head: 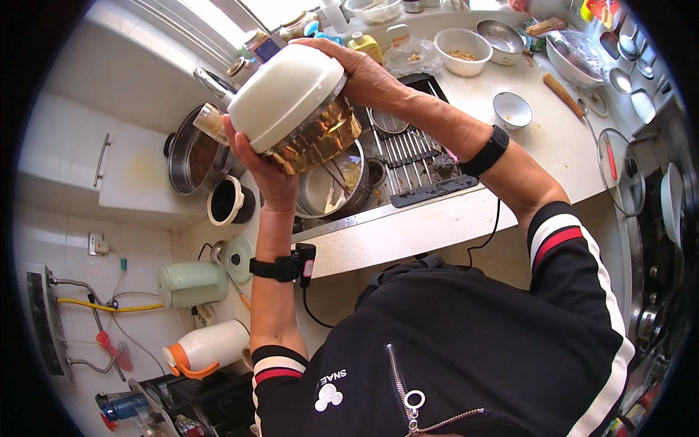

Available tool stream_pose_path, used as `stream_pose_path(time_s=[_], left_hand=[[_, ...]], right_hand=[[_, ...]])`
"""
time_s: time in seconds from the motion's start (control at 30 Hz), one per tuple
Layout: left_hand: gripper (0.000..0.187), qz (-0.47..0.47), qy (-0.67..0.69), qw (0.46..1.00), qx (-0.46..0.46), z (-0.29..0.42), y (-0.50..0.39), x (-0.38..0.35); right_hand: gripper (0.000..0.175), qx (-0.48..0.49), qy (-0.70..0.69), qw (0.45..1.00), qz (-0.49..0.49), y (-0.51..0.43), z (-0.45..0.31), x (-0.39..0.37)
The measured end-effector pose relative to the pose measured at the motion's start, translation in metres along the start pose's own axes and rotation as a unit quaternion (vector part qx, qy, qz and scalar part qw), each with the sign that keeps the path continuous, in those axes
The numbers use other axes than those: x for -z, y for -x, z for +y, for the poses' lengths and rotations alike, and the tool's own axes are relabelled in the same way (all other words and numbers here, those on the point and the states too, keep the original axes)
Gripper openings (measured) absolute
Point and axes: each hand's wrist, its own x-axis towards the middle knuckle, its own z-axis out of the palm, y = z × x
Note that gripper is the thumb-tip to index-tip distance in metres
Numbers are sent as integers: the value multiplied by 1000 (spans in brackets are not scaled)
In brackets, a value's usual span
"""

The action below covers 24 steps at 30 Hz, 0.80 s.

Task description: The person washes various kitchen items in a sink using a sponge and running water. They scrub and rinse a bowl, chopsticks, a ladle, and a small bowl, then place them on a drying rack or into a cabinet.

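Both hands hold up a rounded white-and-amber kitchen vessel, tilted on its side above the sink. Its smooth white part faces up and carries water drops; the glossy amber part hangs lower. My left hand supports the near left side, fingers against the white shell. Across the far right rim lies my right hand. A short pale cylinder shows beside the left fingers; I cannot tell whether it belongs to the vessel. Below, a metal pot in the sink contains pale utensils, partly hidden by the vessel.
A roll-up drying rack spans the sink's right side. Left stand a large steel pot and a black container with a cream rim. Rightward are a small white bowl, a wooden-handled tool and a glass lid.
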Motion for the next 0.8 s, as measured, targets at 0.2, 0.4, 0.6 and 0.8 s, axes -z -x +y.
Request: stream_pose_path(time_s=[0.2, 0.4, 0.6, 0.8], left_hand=[[94, 1, 25, 1000, 19, -2, 4, 6], [95, 1, 19, 1000, 19, -3, 8, 13], [93, 1, 26, 999, 18, -2, 7, 17], [90, 2, 15, 1000, 1, 0, 5, 18]], right_hand=[[47, -1, -10, 1000, 0, 0, -2, -8], [48, -11, -20, 1000, -8, 2, -7, -14], [49, -26, -40, 999, -9, 4, -11, -15], [52, -24, -25, 999, -2, 6, -12, -15]])
